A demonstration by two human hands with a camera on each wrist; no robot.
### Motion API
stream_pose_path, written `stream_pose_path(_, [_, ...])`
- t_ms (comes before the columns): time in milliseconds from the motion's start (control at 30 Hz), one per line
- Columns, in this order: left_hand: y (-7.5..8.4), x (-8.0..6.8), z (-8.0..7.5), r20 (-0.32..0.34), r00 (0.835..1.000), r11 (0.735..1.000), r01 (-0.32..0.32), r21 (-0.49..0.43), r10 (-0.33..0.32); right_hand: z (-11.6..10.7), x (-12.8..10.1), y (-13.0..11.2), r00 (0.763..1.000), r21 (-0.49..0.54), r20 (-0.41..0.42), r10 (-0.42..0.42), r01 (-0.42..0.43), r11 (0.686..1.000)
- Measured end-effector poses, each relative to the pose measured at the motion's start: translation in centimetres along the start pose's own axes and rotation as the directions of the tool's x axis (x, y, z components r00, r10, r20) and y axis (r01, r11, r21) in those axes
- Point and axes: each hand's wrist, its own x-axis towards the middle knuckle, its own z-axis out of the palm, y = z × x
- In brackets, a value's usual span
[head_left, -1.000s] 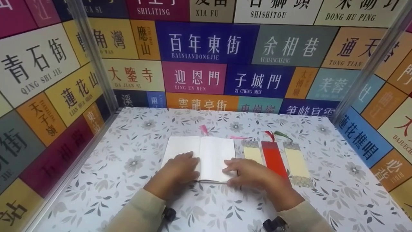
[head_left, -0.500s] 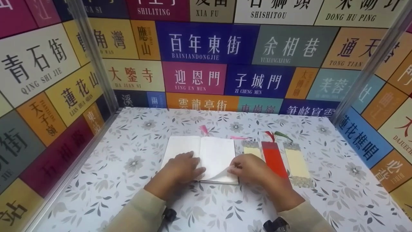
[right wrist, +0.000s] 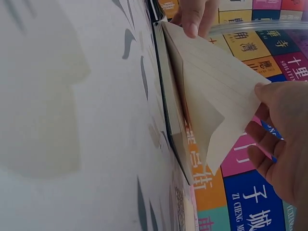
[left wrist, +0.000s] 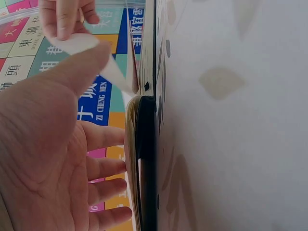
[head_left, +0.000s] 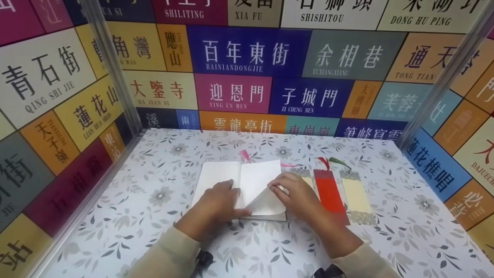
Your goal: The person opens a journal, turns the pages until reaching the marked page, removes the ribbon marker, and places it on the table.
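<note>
Open notebook [head_left: 231, 181] lies flat mid-desk [head_left: 154, 239]. Left hand [head_left: 218, 202] rests on left page, fingers straight, relaxed. Right hand [head_left: 295, 191] pinches lifted right page [head_left: 266, 189], corner curling up. Three bookmarks just right of notebook: cream [head_left: 307, 180] partly under right hand, red [head_left: 330, 193], cream [head_left: 357, 195]. Pink tassel [head_left: 244, 155] at spine top.

Right of centre, a red bookmark [head_left: 330, 193] lay between two cream bookmarks [head_left: 356, 195] (tassels up) on the floral tablecloth [head_left: 154, 185].
</note>
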Motion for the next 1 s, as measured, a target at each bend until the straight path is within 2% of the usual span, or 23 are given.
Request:
stream_pose_path(167, [-0.02, 0.03, 0.15, -0.049, 0.998, 0.999, -0.034, 0.022, 0.035, 0.1, -0.23, -0.38, 0.998, -0.015, -0.047, -0.04, 0.04, 0.999])
stream_pose_path(367, [0.04, 0.0, -0.13, -0.088, 0.995, 0.999, -0.048, 0.022, 0.05, 0.28, -0.11, -0.1, 0.998, -0.016, -0.053, -0.032, 0.031, 0.999])
stream_pose_path(533, [0.16, -0.06, -0.32, -0.093, 0.995, 0.998, -0.026, -0.049, 0.021, 0.36, 0.04, 0.05, 0.998, -0.018, -0.044, -0.034, 0.034, 0.999])
stream_pose_path(667, [0.02, 0.05, -0.28, -0.125, 0.992, 0.994, -0.036, -0.105, 0.022, 0.41, 0.05, 0.1, 0.999, -0.007, -0.039, -0.027, 0.026, 1.0])
stream_pose_path(800, [-0.01, 0.14, -0.23, -0.13, 0.992, 0.99, -0.022, -0.143, 0.004, 0.41, -0.11, 0.09, 1.0, -0.001, -0.014, 0.0, -0.001, 1.0])
stream_pose_path(1000, [-0.11, 0.16, -0.32, -0.136, 0.991, 0.983, -0.021, -0.181, -0.004, 0.41, -0.16, 0.08, 0.991, 0.01, 0.086, 0.1, -0.102, 0.995])
